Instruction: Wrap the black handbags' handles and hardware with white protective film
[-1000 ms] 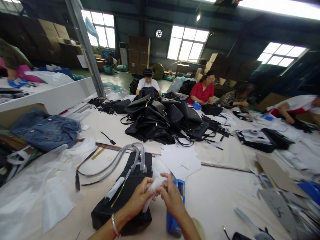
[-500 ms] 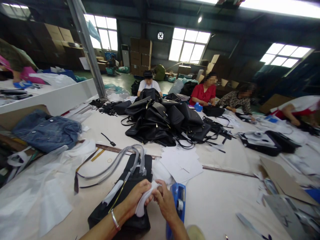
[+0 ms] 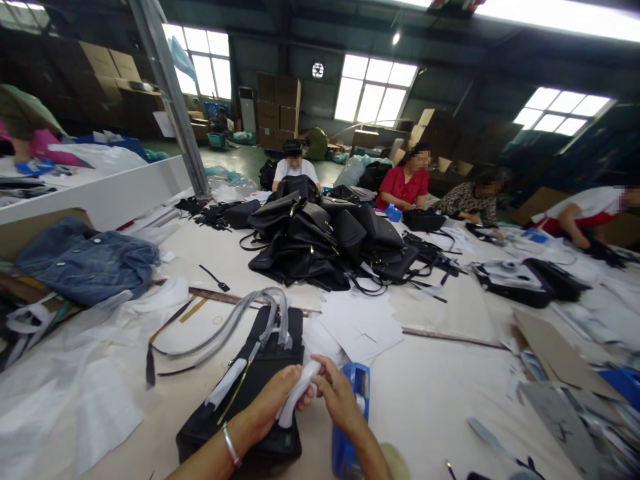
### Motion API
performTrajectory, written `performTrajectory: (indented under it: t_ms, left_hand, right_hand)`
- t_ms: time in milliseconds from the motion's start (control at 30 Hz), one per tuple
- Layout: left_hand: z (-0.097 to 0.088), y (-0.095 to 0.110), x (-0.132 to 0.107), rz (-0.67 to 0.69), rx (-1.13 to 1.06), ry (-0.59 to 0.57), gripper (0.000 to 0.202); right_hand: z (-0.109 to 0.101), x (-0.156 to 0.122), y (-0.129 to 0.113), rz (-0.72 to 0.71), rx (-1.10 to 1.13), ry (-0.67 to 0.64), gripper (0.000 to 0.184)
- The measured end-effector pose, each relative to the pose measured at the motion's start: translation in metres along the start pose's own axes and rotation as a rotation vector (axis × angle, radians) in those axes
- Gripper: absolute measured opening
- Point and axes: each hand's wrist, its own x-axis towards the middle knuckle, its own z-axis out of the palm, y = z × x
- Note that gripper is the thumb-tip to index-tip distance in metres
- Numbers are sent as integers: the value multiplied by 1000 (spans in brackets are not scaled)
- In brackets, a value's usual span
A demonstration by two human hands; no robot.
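Just above a black handbag (image 3: 270, 393), my left hand (image 3: 275, 403) is closed around a folded strip of white wrapping paper (image 3: 299, 393). Whether anything lies inside the paper is hidden. My right hand (image 3: 336, 395) pinches the strip's upper end with thumb and fingers. The handbag lies on the table with its grey-wrapped handles (image 3: 280, 313) pointing away from me. A second white wrap (image 3: 227, 383) lies along its gold zipper. Partly behind my right forearm stands a blue tape dispenser (image 3: 357, 380).
White paper sheets (image 3: 363, 327) lie beyond my hands, before a heap of black bags (image 3: 320, 240). Denim cloth (image 3: 90, 260) and thin white sheeting (image 3: 107, 413) are at left. Cardboard (image 3: 560, 357) and a grey-handled tool (image 3: 490, 437) lie at right. Several people work across the table.
The white strip has tilted slightly and shifted right in my hands. My right hand has moved a little to the right and its fingers sit closer around the strip's upper end.
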Motion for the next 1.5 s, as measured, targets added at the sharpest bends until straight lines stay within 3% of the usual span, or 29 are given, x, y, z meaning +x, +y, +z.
performTrajectory:
  t_ms: [167, 333, 500, 600, 767, 933, 1033, 1133, 1200, 1233, 1367, 1400, 1500]
  left_hand:
    - [-4, 3, -23, -42, -75, -31, 38]
    - [-5, 2, -26, -10, -56, -12, 37]
    - [-6, 1, -26, -20, -25, 23, 36]
    - [-5, 2, -27, -27, -42, 40, 35]
    - [-3, 3, -31, -74, -45, 61, 37]
    - [-3, -4, -24, -101, 31, 219, 44]
    - [-3, -10, -19, -138, 34, 281, 40]
    - [-2, -16, -15, -109, 6, 290, 28]
    - [-3, -19, -13, -63, -15, 311, 23]
    - [-4, -21, -12, -50, -19, 317, 23]
    - [-7, -25, -10, -60, -1, 298, 26]
    - [-6, -25, -10, -60, 2, 297, 27]
    - [-3, -24, -12, -53, 16, 305, 28]
  right_hand:
    - [30, -15, 13, 107, 168, 315, 47]
    - [68, -32, 15, 186, 405, 278, 36]
    - [73, -37, 7, 147, 421, 272, 35]
    - [72, -39, 2, 124, 260, 302, 30]
    - [79, -42, -9, 51, -194, 456, 19]
    - [98, -35, -4, -36, -621, 547, 20]
    - [106, -41, 1, -69, -721, 566, 28]
    - [93, -63, 1, -197, -675, 421, 43]
    - [70, -84, 2, -235, -648, 324, 48]
    - [55, -95, 4, -203, -651, 345, 46]
    - [-5, -127, 32, 188, -695, 727, 24]
    - [-15, -131, 42, 271, -675, 739, 24]
    - [-27, -138, 66, 421, -534, 611, 28]
